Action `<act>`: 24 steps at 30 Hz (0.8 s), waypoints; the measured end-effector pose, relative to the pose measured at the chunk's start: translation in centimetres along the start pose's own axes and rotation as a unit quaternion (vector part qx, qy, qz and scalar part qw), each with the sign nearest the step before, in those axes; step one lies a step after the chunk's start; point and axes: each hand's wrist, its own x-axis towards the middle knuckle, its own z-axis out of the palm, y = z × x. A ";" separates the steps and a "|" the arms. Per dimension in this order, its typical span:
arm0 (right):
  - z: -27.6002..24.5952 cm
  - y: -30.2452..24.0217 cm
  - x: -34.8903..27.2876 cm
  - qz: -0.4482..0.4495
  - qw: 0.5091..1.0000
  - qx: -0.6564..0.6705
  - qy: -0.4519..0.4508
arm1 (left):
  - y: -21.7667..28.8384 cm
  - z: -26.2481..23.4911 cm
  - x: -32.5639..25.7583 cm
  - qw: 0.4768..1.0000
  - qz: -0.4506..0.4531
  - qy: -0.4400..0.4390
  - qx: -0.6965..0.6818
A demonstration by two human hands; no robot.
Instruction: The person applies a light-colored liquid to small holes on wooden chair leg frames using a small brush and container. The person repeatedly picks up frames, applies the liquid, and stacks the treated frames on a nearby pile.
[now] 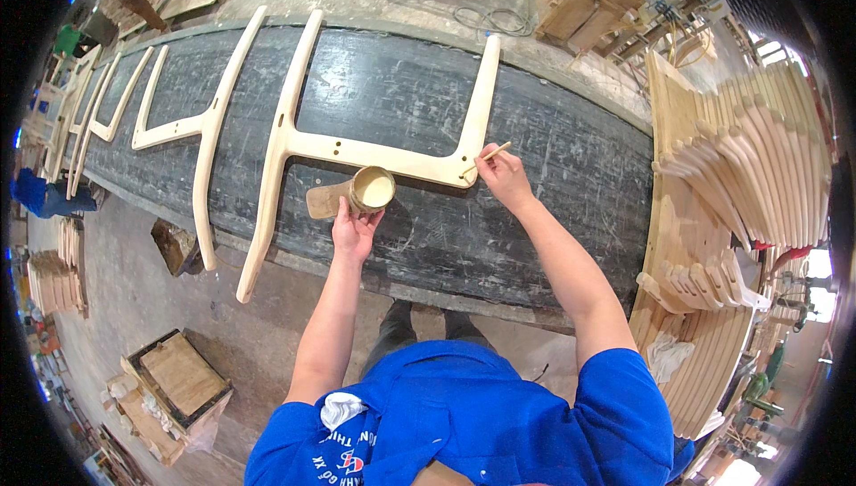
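My left hand (355,234) is wrapped round the lower side of a small round can (373,188) of cream-coloured paste, tilted so its open top faces me. A flat brown wooden piece (326,201) sticks out to the left beside the can; whether it is joined to it I cannot tell. Between the fingertips of my right hand (505,177) is a thin wooden stick (493,154). Its lower end is close to the right corner of a pale wooden chair-side frame (392,158). Small dark holes show in the frame, which lies on a black worktable (553,210).
Another pale frame (207,138) lies to the left, with several more beyond it. Stacked curved wooden parts (749,165) stand on boards at the right. A box (183,377) sits on the floor at lower left. Wooden crates (584,0) and people are farther off.
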 end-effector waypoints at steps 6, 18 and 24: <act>-1.4 -0.4 1.7 -0.004 1.000 -0.010 0.015 | -0.3 -0.3 0.3 1.000 0.012 0.014 -0.006; -1.6 1.6 3.7 -0.151 0.978 -0.118 -0.086 | -1.4 0.2 -0.1 1.000 0.020 0.024 -0.002; -4.8 1.1 4.6 -0.207 0.928 -0.153 -0.269 | -0.9 -0.1 -0.3 1.000 0.020 0.001 -0.004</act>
